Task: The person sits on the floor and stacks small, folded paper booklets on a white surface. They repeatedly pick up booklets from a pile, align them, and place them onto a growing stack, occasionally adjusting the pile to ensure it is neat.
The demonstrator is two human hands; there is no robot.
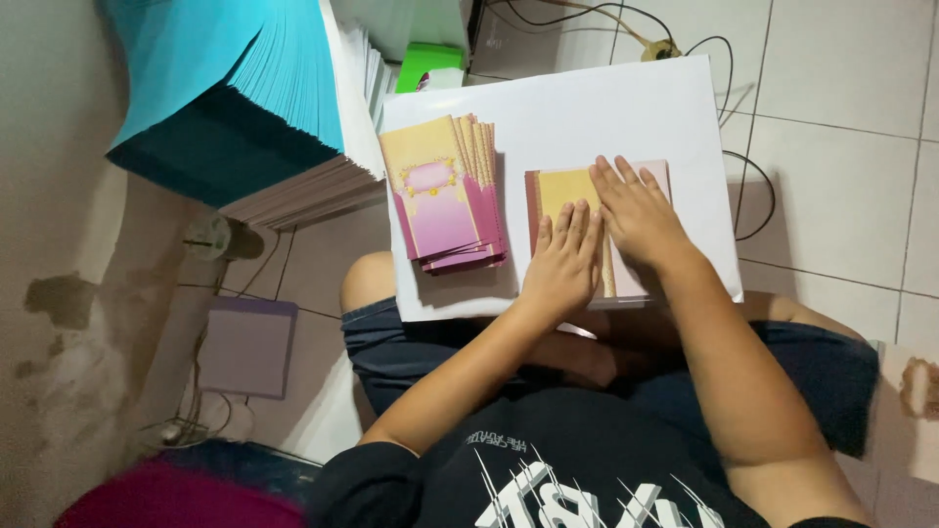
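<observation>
Both forearms reached up from the lower part of the frame and met near its middle, over a folded yellow and pink paper card (559, 188) lying on a large white board (626, 108) that rested across the person's lap. The left hand (561, 262) lay palm down on the card's yellow panel, fingers (577, 227) straight and close together, gripping nothing. The right hand (638, 213) pressed flat just beside it, fingers slightly spread toward the upper frame, covering the card's pale pink part, also gripping nothing. The two hands touched along their inner edges. To the left of the card, apart from it, sat a fanned stack of similar pink and yellow cards (445, 191). The board's right side stayed bare up to its edge, beyond which lay white floor tiles (841, 127). A tall pile of turquoise paper sheets (230, 93) crowded the upper left.
</observation>
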